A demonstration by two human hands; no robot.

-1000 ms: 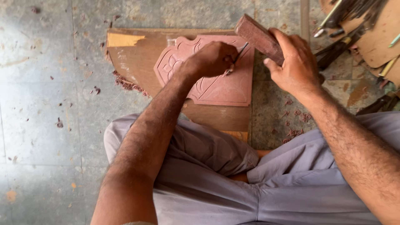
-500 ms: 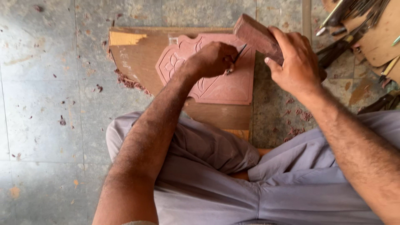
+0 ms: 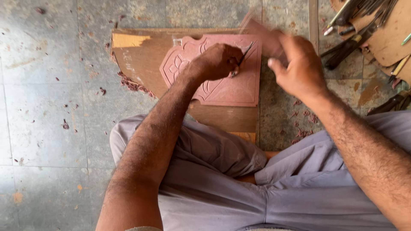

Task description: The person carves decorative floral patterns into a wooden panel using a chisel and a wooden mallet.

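the reddish carved panel [image 3: 227, 81] lies on a brown wooden board [image 3: 141, 55], toward its right edge. the left hand [image 3: 216, 62] grips a thin chisel [image 3: 244, 57] with its tip on the panel. the right hand [image 3: 297, 68] clasps a blurred wooden block [image 3: 261, 34] above the chisel. spare tools [image 3: 364, 25] lie by the floor's top right corner.

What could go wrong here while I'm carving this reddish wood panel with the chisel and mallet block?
The right hand swings a blurred wooden block close to the left hand gripping the thin chisel; a missed strike could hit those knuckles. The carved panel lies loose on a board with no clamp visible, so it might shift under a blow and the cut could go astray. The chisel could also slip forward across the carving.
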